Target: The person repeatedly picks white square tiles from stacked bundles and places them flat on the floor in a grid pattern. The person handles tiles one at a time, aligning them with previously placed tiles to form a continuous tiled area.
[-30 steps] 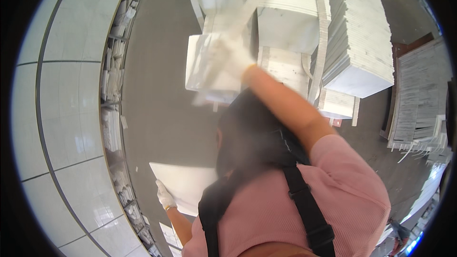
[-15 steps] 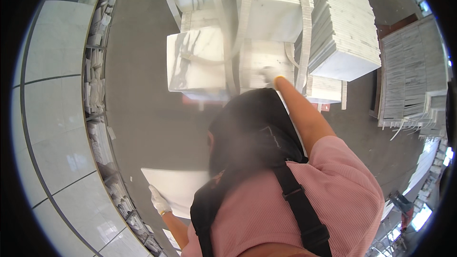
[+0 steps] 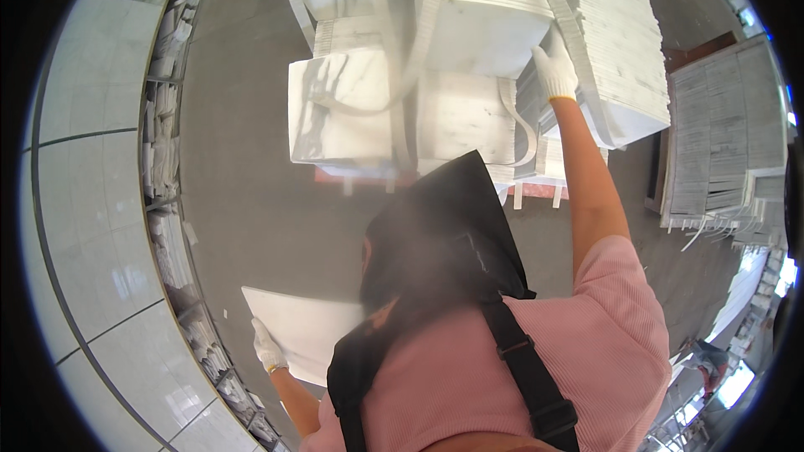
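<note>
My left hand (image 3: 268, 348), in a white glove, grips the edge of a flat white tile (image 3: 311, 328) held low at my left side. My right hand (image 3: 554, 72), also gloved, is raised on an outstretched bare arm. Its fingers lie against the edge of a tall stack of thin white tiles (image 3: 615, 42), beside a white strap (image 3: 563, 12) that runs over the stack. My dark hair, pink shirt and black shoulder straps fill the lower middle of the view.
Marbled white slabs (image 3: 377, 109) bound with white straps sit on a pallet ahead. Another pallet of thin tiles (image 3: 720, 134) stands at the right. A wall of large pale panels (image 3: 92, 201) curves along the left, with tile offcuts (image 3: 167, 226) along its foot. Grey floor (image 3: 243, 201) lies between.
My right hand has swung from the strapped slabs rightward and up to the edge of the tall tile stack. The left hand keeps hold of the white tile.
</note>
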The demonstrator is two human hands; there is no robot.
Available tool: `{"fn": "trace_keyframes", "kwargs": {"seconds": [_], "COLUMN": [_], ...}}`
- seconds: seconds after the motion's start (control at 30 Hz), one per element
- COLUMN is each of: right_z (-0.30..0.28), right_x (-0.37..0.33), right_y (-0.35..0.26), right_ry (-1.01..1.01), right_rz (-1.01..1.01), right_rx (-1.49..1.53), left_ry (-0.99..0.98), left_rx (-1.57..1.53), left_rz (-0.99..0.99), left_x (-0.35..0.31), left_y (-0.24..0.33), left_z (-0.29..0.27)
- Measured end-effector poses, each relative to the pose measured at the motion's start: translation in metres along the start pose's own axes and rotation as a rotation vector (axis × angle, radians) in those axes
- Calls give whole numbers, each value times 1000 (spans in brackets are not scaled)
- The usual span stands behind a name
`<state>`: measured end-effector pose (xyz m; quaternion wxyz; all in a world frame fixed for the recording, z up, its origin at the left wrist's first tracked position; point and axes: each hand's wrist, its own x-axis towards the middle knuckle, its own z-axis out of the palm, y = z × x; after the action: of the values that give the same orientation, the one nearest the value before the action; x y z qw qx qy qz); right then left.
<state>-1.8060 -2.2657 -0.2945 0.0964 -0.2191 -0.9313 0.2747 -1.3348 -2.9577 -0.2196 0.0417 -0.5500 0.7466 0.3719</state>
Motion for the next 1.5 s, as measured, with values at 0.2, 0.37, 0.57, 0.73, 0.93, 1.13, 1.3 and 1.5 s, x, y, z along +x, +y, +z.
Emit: {"fn": "trace_keyframes", "kwargs": {"seconds": [0.2, 0.37, 0.57, 0.73, 0.93, 1.13, 1.3, 1.5], "right_z": [58, 63, 59, 35, 37, 53, 37, -4], "right_x": [41, 46, 46, 37, 17, -5, -8, -60], "right_y": [-35, -39, -36, -55, -74, -60, -81, -127], "right_ry": [97, 145, 110, -6, -561, -773, -799, -911], "right_rz": [-527, -598, -588, -550, -510, -672, -784, -983], "right_rx": [-231, -339, -295, -452, -775, -810, -803, -776], "left_ry": [44, 117, 125, 145, 129, 94, 48, 35], "left_rx": [28, 19, -33, 46, 38, 42, 24, 6], "left_rz": [-19, -106, -58, -95, -114, -57, -26, 5], "left_x": [-22, -51, -63, -58, -57, -60, -55, -34], "left_y": [-3, -7, -7, -10, -12, -8, -8, -6], "left_z": [-12, -14, -10, 1, 3, 4, 2, -6]}}
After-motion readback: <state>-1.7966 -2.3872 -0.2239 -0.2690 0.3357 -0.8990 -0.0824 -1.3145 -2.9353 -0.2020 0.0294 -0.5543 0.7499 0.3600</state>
